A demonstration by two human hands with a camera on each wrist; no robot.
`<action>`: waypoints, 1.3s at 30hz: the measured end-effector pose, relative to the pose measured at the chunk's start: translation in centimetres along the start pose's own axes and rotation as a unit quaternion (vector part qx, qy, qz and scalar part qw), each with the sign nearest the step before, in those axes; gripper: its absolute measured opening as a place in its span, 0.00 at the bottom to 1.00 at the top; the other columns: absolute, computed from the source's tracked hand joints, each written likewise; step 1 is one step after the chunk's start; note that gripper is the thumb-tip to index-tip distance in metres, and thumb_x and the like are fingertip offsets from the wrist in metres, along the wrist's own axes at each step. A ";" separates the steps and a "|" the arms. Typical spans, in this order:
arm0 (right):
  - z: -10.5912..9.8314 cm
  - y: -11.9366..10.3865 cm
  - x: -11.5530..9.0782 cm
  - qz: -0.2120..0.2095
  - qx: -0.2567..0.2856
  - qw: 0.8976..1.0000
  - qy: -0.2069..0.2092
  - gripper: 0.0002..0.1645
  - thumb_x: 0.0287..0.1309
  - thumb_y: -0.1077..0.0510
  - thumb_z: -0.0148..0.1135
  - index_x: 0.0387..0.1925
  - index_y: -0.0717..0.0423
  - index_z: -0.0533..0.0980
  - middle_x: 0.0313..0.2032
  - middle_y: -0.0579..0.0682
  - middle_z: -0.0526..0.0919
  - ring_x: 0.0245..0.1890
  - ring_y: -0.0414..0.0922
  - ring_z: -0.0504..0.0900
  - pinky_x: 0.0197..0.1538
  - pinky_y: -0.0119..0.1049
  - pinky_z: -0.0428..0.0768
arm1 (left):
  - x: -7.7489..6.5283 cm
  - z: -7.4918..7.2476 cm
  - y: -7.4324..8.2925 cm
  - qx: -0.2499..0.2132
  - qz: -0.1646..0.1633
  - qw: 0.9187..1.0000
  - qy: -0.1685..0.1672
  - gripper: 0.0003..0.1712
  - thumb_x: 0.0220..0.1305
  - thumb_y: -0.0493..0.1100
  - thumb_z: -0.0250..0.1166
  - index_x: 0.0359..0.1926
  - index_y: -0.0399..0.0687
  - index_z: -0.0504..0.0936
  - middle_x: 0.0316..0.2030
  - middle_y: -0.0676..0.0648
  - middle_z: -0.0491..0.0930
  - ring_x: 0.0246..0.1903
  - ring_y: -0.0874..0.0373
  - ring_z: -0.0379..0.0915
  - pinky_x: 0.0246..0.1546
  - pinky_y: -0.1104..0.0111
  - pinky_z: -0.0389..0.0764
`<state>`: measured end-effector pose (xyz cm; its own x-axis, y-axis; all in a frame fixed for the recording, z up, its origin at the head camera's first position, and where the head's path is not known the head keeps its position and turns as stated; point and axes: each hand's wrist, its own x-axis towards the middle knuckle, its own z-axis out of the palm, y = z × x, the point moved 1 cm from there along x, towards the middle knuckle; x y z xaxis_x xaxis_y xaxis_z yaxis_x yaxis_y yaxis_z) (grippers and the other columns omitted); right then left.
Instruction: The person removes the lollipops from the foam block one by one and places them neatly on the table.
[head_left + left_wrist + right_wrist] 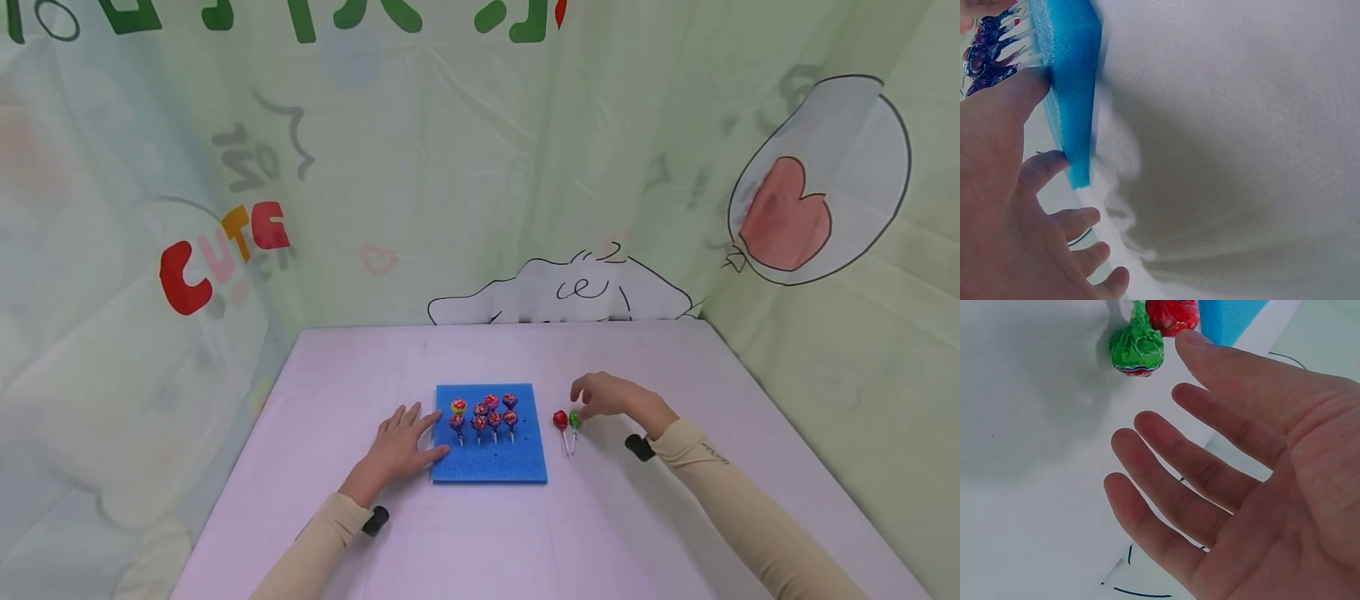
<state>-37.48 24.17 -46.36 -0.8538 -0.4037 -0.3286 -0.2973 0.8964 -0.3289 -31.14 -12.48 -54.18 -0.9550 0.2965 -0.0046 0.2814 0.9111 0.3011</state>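
Observation:
A blue foam block (491,467) lies flat on the table with several lollipops (480,423) standing upright in it, most in dark purple and red wrappers. My left hand (401,443) rests against the block's left edge with fingers spread; thumb and forefinger touch it in the left wrist view. To the right of the block, a red lollipop (560,420) and a green lollipop (574,419) lie side by side on the table. My right hand (611,395) hovers just beyond the green one. In the right wrist view its fingers are extended and apart from both lollipops.
The pale pink table (480,542) reaches back to a printed curtain (480,167) that hangs behind it and along both sides. A dark wrist device (640,447) is under the right wrist, another (376,521) under the left.

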 end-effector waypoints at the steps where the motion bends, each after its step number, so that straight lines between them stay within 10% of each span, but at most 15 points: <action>1: 0.0 -0.1 0.0 0.000 0.000 1.000 0.001 0.18 0.50 0.58 0.67 0.44 0.58 0.76 0.39 0.56 0.77 0.37 0.47 0.73 0.38 0.43 0.76 | 0.0 0.0 0.0 0.000 0.000 1.000 0.000 0.43 0.54 0.72 0.53 0.67 0.61 0.60 0.68 0.40 0.51 0.67 0.37 0.40 0.60 0.42 0.47; 11: 1.5 -2.1 0.6 -0.059 0.002 0.990 0.126 0.20 0.50 0.56 0.67 0.47 0.53 0.76 0.41 0.53 0.79 0.41 0.49 0.77 0.40 0.39 0.79 | 0.0 0.1 -0.2 0.004 -0.003 1.000 -0.006 0.44 0.53 0.72 0.53 0.68 0.61 0.59 0.68 0.40 0.51 0.67 0.38 0.40 0.61 0.43 0.47; 21: 3.7 -5.6 0.7 -0.148 -0.033 0.951 0.269 0.25 0.50 0.54 0.67 0.52 0.48 0.73 0.49 0.48 0.74 0.46 0.46 0.77 0.43 0.40 0.79 | 0.2 0.3 -0.4 0.008 -0.005 1.000 -0.007 0.44 0.53 0.73 0.51 0.68 0.63 0.58 0.68 0.41 0.50 0.67 0.38 0.38 0.61 0.43 0.47; 29: 5.2 -6.6 1.6 -0.220 -0.136 0.913 0.316 0.27 0.49 0.57 0.68 0.52 0.50 0.73 0.52 0.52 0.73 0.49 0.47 0.75 0.46 0.41 0.77 | 0.2 0.2 -0.3 0.003 -0.006 1.000 -0.008 0.44 0.53 0.73 0.52 0.68 0.62 0.58 0.69 0.40 0.49 0.67 0.38 0.38 0.61 0.43 0.46; 39: 5.9 -6.7 2.2 -0.226 -0.167 0.899 0.336 0.25 0.50 0.55 0.68 0.51 0.49 0.73 0.52 0.53 0.73 0.47 0.46 0.75 0.45 0.40 0.78 | 0.1 0.0 -0.1 -0.002 -0.007 1.000 -0.007 0.43 0.54 0.72 0.53 0.68 0.62 0.59 0.68 0.40 0.50 0.67 0.38 0.39 0.61 0.43 0.47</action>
<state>-34.81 16.17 -50.14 -0.6453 -0.6396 0.4178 -0.6951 0.7184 0.0262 -31.28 -12.59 -54.17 -0.9573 0.2882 -0.0225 0.2681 0.9141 0.3042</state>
